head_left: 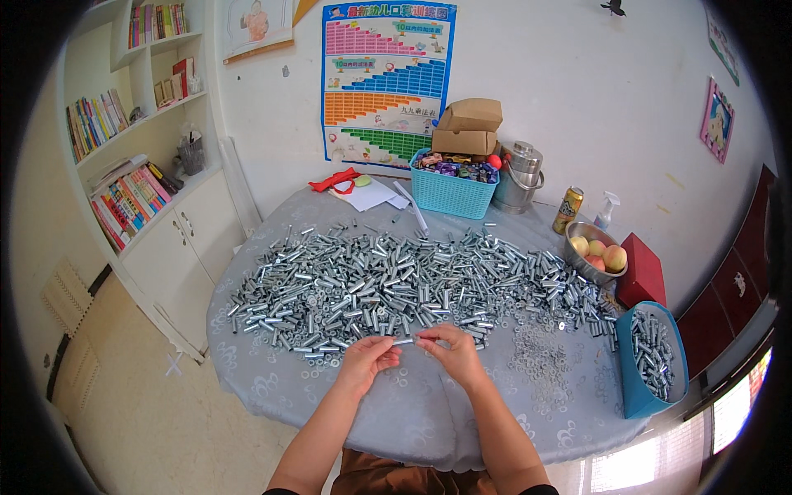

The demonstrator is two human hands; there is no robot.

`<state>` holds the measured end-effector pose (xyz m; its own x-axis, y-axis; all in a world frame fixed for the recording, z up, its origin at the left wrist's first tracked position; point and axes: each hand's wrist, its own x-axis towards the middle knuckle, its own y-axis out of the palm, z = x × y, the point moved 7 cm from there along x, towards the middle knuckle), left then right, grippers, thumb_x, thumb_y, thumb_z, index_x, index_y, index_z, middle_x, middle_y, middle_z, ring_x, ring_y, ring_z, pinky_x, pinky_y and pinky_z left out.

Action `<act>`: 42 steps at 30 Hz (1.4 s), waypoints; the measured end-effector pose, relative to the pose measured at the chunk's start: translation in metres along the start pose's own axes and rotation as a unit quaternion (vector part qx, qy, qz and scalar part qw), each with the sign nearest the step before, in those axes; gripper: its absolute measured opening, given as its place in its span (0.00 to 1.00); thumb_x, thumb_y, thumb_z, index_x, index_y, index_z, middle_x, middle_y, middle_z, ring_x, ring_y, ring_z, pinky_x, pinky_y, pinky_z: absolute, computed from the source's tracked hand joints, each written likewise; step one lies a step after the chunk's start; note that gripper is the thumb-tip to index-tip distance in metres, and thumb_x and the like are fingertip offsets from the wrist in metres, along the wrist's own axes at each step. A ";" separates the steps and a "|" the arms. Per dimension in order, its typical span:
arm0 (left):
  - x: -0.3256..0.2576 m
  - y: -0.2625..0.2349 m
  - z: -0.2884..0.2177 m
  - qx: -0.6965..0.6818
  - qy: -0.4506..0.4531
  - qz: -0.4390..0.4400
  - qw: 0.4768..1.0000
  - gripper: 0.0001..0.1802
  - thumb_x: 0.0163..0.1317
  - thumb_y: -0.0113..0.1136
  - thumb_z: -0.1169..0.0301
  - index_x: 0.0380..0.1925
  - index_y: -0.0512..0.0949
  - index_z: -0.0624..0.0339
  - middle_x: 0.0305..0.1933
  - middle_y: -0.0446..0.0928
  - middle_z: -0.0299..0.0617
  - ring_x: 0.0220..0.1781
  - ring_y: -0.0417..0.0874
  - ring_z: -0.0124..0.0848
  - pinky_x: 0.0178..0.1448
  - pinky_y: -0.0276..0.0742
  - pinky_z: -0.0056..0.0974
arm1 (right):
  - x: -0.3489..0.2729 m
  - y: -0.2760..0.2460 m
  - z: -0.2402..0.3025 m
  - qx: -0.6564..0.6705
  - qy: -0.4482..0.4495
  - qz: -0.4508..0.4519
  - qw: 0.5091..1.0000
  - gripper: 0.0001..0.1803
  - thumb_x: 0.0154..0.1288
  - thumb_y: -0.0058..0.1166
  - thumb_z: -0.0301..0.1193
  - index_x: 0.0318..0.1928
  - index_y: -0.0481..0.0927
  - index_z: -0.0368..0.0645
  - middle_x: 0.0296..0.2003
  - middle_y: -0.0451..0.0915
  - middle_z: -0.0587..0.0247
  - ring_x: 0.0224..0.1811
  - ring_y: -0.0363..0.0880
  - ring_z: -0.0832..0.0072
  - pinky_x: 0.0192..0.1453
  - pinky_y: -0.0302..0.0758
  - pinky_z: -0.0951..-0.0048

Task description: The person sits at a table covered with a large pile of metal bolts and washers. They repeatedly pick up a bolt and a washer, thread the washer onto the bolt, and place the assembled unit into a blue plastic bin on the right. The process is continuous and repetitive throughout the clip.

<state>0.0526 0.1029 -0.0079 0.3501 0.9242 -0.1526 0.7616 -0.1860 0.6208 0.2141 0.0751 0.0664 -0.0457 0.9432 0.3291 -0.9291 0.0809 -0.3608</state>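
My left hand [369, 363] is closed in a pinch on one end of a short silver expansion bolt [403, 341], held almost level just above the table. At its other end, the thumb and fingertips of my right hand [450, 353] are pressed together on it. Any small part under the right fingertips is hidden. Right beyond both hands spreads a wide heap of loose silver metal sleeves and bolts [355, 280]. Loose washers [540, 363] lie in a thin patch to the right of my right hand.
A grey cloth covers the round table [330, 412]. At right stand a blue bin [631, 371] of metal pieces, a red box [642, 272] and a steel bowl [587, 266] of fruit. A turquoise basket [450, 194], a metal pot [517, 194], a can [568, 209] and papers [369, 195] line the back.
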 end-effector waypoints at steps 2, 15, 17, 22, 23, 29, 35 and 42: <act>-0.002 0.004 -0.002 0.028 0.011 -0.002 1.000 0.08 0.59 0.56 0.74 0.35 0.76 0.68 0.31 0.79 0.49 0.28 0.81 0.29 0.35 0.81 0.33 | -0.002 0.003 -0.016 -0.062 0.111 0.055 0.990 0.10 0.60 0.54 0.33 0.36 0.81 0.39 0.32 0.80 0.59 0.33 0.76 0.73 0.40 0.72 0.76; 0.000 -0.004 -0.004 -0.009 0.045 -0.042 0.998 0.08 0.59 0.55 0.74 0.35 0.77 0.67 0.30 0.79 0.48 0.28 0.81 0.29 0.35 0.80 0.34 | -0.004 0.015 -0.022 0.103 0.098 0.037 0.989 0.20 0.69 0.40 0.39 0.42 0.77 0.35 0.34 0.77 0.63 0.34 0.74 0.79 0.42 0.71 0.78; 0.000 -0.006 -0.004 -0.013 0.050 -0.038 0.998 0.08 0.59 0.55 0.74 0.35 0.77 0.67 0.30 0.79 0.47 0.28 0.81 0.30 0.36 0.80 0.34 | -0.004 0.015 -0.008 0.129 0.079 0.041 0.988 0.20 0.69 0.40 0.39 0.40 0.78 0.33 0.33 0.78 0.63 0.34 0.74 0.79 0.42 0.72 0.77; -0.001 -0.003 -0.005 -0.009 0.053 -0.041 0.998 0.08 0.59 0.55 0.74 0.36 0.77 0.67 0.30 0.79 0.47 0.28 0.81 0.30 0.35 0.80 0.34 | -0.004 0.013 -0.028 0.111 0.114 0.039 0.986 0.21 0.70 0.39 0.39 0.39 0.78 0.34 0.32 0.78 0.63 0.33 0.74 0.79 0.41 0.73 0.76; -0.001 -0.003 -0.006 -0.012 0.055 -0.042 0.998 0.08 0.59 0.55 0.74 0.36 0.77 0.67 0.30 0.79 0.47 0.28 0.81 0.30 0.35 0.80 0.34 | -0.004 0.014 -0.028 0.121 0.122 0.050 0.984 0.21 0.70 0.39 0.39 0.39 0.78 0.34 0.32 0.78 0.63 0.33 0.74 0.79 0.40 0.73 0.76; -0.001 -0.002 -0.005 -0.007 0.056 -0.034 0.998 0.07 0.59 0.56 0.74 0.35 0.77 0.67 0.30 0.79 0.47 0.27 0.81 0.30 0.35 0.80 0.34 | -0.002 0.009 -0.028 0.105 0.087 0.001 0.991 0.22 0.70 0.39 0.40 0.37 0.79 0.33 0.32 0.79 0.62 0.32 0.75 0.79 0.40 0.73 0.77; -0.001 0.000 -0.005 0.005 0.049 -0.048 0.998 0.07 0.59 0.56 0.74 0.35 0.76 0.68 0.30 0.79 0.48 0.26 0.80 0.30 0.34 0.81 0.34 | -0.002 0.011 -0.036 0.086 0.106 0.018 0.991 0.21 0.69 0.39 0.41 0.41 0.79 0.34 0.33 0.78 0.62 0.34 0.75 0.79 0.41 0.72 0.77; -0.004 0.004 -0.006 0.039 0.051 -0.057 0.996 0.07 0.59 0.55 0.75 0.35 0.76 0.68 0.30 0.79 0.47 0.28 0.81 0.31 0.36 0.81 0.34 | -0.003 0.015 -0.020 0.135 0.078 0.020 0.988 0.14 0.64 0.51 0.32 0.45 0.77 0.34 0.35 0.78 0.65 0.35 0.74 0.81 0.42 0.72 0.80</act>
<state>0.0507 0.1003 0.0002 0.2057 0.9689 -0.1374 0.8341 -0.1001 0.5424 0.2079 0.0801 0.0430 -0.0467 0.9836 0.1741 -0.9927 -0.0263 -0.1180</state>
